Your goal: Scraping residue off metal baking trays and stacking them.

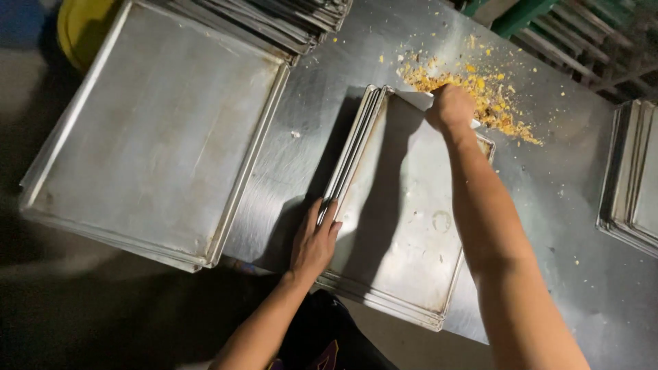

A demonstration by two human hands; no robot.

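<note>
Dim overall, with light falling from above onto the brushed steel table [548, 205], which shows soft glare at centre. Both arms cast dark shadows across the stacked grey metal trays [404, 226]. The lower left sinks into blurred darkness; edges look soft.

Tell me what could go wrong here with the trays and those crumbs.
The tray stack overhangs the table edge; a push from the right hand might tip it off. The left hand grips thin metal rims, which could cut. The yellow crumbs may scatter further across the table.
</note>
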